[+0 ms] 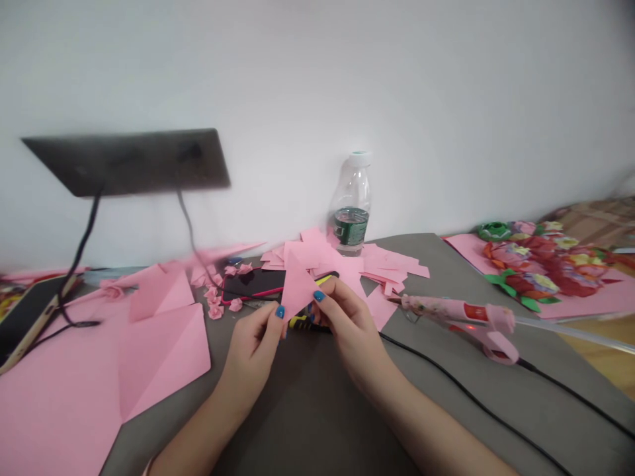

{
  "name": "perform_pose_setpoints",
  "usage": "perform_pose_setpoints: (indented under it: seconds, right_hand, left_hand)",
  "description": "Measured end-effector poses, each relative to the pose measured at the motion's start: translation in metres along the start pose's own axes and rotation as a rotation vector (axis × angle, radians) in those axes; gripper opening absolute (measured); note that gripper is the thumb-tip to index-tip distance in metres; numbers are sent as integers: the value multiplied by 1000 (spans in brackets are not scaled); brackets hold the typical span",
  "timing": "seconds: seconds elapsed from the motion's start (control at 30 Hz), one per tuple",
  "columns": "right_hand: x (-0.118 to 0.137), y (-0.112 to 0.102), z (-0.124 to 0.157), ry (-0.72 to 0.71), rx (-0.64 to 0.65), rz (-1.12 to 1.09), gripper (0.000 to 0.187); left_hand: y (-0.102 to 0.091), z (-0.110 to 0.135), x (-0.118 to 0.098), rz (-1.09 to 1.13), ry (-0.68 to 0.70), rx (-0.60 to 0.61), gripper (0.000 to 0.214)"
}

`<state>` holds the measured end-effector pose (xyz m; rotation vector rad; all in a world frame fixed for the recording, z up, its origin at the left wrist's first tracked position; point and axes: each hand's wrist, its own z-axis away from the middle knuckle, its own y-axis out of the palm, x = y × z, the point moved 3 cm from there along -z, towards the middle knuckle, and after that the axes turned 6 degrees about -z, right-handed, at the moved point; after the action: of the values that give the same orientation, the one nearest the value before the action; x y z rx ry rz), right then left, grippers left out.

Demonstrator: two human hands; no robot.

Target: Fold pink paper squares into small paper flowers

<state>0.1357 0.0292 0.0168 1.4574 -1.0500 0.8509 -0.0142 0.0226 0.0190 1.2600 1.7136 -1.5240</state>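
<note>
Between my two hands is a small piece of pink paper [296,285], shaped like a triangle with its point up. My left hand [258,340] pinches its lower left corner, the thumb on the near face. At the right corner, my right hand [347,317] grips the paper between thumb and fingers. Just behind and below the paper, partly covered by my hands, lies a yellow and black tool [300,323] whose kind I cannot make out. Further back, cut pink paper pieces [387,259] lie in a loose pile.
A pink glue gun [461,316] with a red light lies at the right, its cord crossing the table. Paper flowers [536,258] rest beyond it. A clear bottle [352,205] stands by the wall. Small folded pink pieces [214,301] surround a dark phone [253,283]. Large pink sheets [64,390] cover the left.
</note>
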Motion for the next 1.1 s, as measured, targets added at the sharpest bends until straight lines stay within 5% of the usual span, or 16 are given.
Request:
perform_pose_setpoints:
  seconds: [0.27, 0.43, 0.53, 1.1]
  right_hand:
    - [-1, -2, 0, 1, 51, -146, 25]
    - [9, 7, 7, -67, 363, 15, 40]
    - [13, 12, 11, -39, 440, 69, 42]
    - [2, 6, 7, 2, 256, 27, 45]
  left_hand:
    - [-3, -1, 6, -19, -1, -95, 38]
    - [-4, -2, 2, -50, 42, -119, 38]
    - [-4, -2, 0, -67, 78, -95, 35]
    - [-4, -4, -3, -87, 138, 26, 33]
